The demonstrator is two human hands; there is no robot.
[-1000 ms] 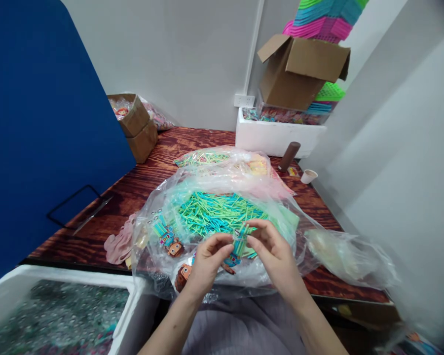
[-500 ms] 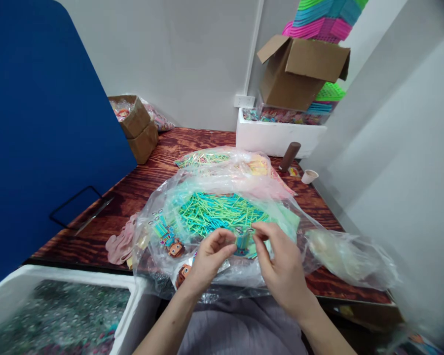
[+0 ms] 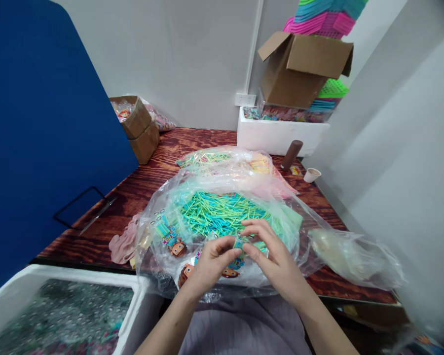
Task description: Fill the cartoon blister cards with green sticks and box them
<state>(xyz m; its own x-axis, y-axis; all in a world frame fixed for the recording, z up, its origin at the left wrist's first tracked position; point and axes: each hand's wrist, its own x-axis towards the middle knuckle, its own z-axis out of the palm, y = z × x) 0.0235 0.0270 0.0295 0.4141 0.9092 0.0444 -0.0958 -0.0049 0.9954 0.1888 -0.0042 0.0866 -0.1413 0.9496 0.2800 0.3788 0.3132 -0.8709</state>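
Observation:
My left hand (image 3: 217, 260) pinches the edge of a small flat cartoon-figure cutout (image 3: 231, 272), which has a brown-haired face and a blue-green body. My right hand (image 3: 268, 251) has its thumb and fingertips closed at the cutout's upper end, where small shiny bits show. Below and behind the hands lies an open clear plastic bag (image 3: 155, 197), holding a heap of thin green and blue sticks (image 3: 222, 212). A similar cutout (image 3: 175, 246) lies on the bag to the left; another (image 3: 187, 273) is partly covered by my left forearm.
A white foam box (image 3: 135, 296) of dark glittery pieces stands at the lower left. Beside it lies a pink cloth (image 3: 124, 244). A brown cylinder (image 3: 291, 154) and a paper cup (image 3: 311, 175) are at the right, with another plastic bag (image 3: 355, 259) nearer me. A blue panel (image 3: 52, 128) borders the left.
My right hand has moved left and closer to my left hand. The cutout between them has shifted, and its face now shows below the fingers.

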